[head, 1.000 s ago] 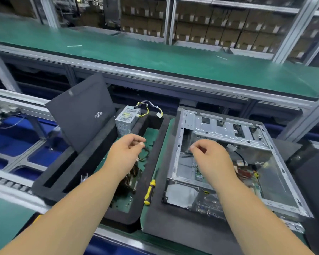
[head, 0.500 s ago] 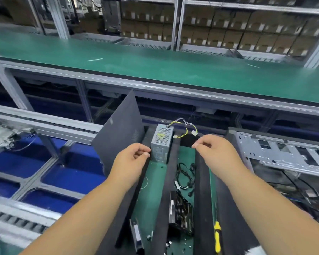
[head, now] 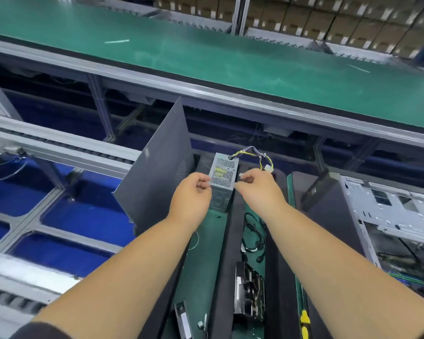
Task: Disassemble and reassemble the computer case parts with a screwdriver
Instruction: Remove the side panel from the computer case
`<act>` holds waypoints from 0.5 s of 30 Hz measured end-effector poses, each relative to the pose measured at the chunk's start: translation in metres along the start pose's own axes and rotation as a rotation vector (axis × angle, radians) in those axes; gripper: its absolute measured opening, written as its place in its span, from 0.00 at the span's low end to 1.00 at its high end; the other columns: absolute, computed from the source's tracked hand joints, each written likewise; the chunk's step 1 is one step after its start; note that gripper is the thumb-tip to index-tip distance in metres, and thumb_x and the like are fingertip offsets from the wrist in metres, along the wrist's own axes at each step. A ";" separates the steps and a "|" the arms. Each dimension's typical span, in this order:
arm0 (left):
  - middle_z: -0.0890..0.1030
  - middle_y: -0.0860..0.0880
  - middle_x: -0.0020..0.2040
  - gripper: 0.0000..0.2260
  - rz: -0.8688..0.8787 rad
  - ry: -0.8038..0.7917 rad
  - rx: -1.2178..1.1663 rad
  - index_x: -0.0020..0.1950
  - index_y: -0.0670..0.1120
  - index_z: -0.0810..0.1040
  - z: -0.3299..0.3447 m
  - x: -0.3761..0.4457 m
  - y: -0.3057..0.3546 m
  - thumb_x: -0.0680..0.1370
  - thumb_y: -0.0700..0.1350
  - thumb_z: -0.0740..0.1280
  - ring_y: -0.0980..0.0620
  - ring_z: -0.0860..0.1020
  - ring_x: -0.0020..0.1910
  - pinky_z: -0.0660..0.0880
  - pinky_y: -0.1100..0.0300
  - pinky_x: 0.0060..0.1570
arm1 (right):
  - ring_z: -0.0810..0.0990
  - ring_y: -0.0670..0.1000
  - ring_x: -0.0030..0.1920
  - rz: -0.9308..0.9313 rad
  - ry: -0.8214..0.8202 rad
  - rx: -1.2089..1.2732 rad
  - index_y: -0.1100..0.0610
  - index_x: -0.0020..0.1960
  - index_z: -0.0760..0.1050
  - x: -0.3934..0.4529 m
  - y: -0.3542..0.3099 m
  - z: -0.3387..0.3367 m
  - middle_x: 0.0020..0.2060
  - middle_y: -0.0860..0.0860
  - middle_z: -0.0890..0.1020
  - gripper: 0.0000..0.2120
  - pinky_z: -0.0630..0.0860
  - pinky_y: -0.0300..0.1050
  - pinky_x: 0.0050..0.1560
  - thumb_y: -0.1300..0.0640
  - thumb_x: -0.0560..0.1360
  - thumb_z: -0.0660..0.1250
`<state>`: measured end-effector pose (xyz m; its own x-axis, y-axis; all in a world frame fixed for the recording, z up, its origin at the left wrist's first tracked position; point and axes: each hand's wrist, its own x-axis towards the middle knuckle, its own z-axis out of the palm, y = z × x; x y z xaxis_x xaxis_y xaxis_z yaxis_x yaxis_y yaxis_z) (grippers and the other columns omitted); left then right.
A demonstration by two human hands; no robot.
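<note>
Reaching forward over the foam tray [head: 233, 241], both hands meet at the grey power supply [head: 222, 176] that stands upright at the tray's far end. The left hand [head: 191, 199] curls its fingers against the unit's left edge, and the right hand [head: 258, 185] pinches at its right top corner; whether either grip truly holds the box cannot be told. A yellowish label sits on the perforated face, its writing too blurred to read. Yellow and black wires [head: 257, 156] loop from the top of the unit to a small white plug. The dark side panel [head: 157, 177] leans upright just left of the hands, a pale sticker on it unreadable. Nearer in the tray lie black cables [head: 253, 237] and a dark component [head: 249, 292]. The screwdriver [head: 304, 324], yellow-handled, lies at the lower edge beside the right forearm. The open computer case [head: 389, 216] rests on the table to the right
</note>
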<state>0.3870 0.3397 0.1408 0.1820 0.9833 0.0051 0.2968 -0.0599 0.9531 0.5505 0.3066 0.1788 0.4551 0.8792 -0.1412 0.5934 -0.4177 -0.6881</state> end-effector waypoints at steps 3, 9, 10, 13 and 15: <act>0.78 0.58 0.48 0.12 -0.018 0.007 0.023 0.54 0.56 0.76 0.009 0.016 -0.008 0.76 0.40 0.65 0.61 0.77 0.41 0.69 0.70 0.38 | 0.78 0.54 0.56 0.040 -0.009 -0.032 0.48 0.60 0.73 0.029 0.002 0.014 0.62 0.50 0.71 0.19 0.76 0.51 0.56 0.46 0.71 0.69; 0.74 0.61 0.50 0.15 -0.007 0.029 0.115 0.52 0.61 0.73 0.023 0.036 -0.023 0.75 0.40 0.66 0.65 0.75 0.46 0.67 0.75 0.38 | 0.76 0.58 0.62 0.059 -0.093 -0.142 0.51 0.72 0.66 0.079 0.012 0.033 0.66 0.53 0.70 0.31 0.75 0.52 0.59 0.43 0.72 0.70; 0.74 0.61 0.50 0.16 -0.002 0.032 0.124 0.50 0.62 0.72 0.025 0.038 -0.025 0.75 0.40 0.67 0.66 0.75 0.46 0.68 0.76 0.38 | 0.75 0.60 0.63 0.076 -0.114 -0.157 0.50 0.74 0.63 0.086 0.013 0.036 0.68 0.54 0.69 0.35 0.74 0.51 0.57 0.41 0.72 0.70; 0.74 0.57 0.54 0.15 -0.026 0.042 0.155 0.54 0.60 0.73 0.029 0.046 -0.033 0.75 0.40 0.66 0.64 0.74 0.48 0.67 0.75 0.41 | 0.72 0.61 0.67 0.139 -0.189 -0.173 0.46 0.80 0.51 0.108 0.013 0.046 0.72 0.56 0.62 0.45 0.71 0.50 0.58 0.36 0.71 0.69; 0.74 0.55 0.56 0.15 -0.054 0.051 0.166 0.60 0.55 0.75 0.031 0.051 -0.040 0.75 0.41 0.66 0.61 0.74 0.51 0.66 0.72 0.45 | 0.71 0.61 0.68 0.177 -0.209 -0.146 0.46 0.81 0.47 0.121 0.012 0.055 0.73 0.56 0.60 0.48 0.71 0.51 0.62 0.35 0.71 0.69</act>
<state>0.4138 0.3868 0.0940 0.1147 0.9931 -0.0253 0.4567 -0.0301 0.8891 0.5764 0.4206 0.1143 0.4223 0.8116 -0.4036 0.6134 -0.5837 -0.5320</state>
